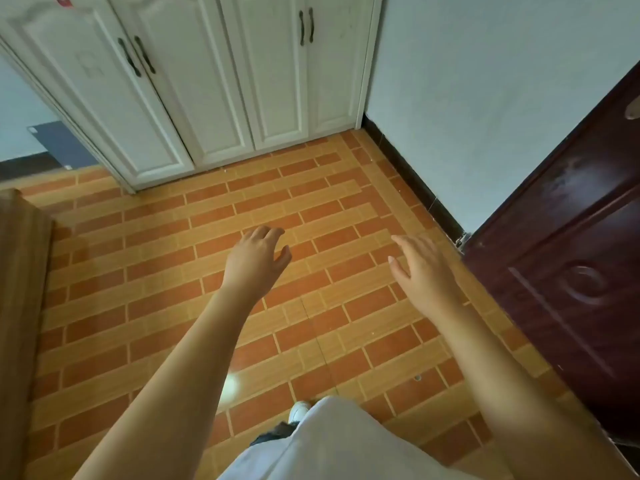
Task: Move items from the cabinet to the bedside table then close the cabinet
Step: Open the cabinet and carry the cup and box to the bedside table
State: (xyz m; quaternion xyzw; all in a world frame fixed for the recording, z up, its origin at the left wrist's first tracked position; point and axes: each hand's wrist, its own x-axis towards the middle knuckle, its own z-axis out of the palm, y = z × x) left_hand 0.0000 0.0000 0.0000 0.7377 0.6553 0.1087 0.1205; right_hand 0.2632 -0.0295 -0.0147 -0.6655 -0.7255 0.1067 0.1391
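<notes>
Cabinet [180, 81] at upper left, all four doors closed, dark handles [136, 57] paired at the seams; its items are unseen. Left hand [256, 261] and right hand [420, 271] hover over the tiled floor [311, 202], relaxed and holding nothing. Advice: step close, grasp one handle squarely, and swing the door fully open.

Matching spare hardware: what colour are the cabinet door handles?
Dark, near black, handles on white doors, head view.
</notes>
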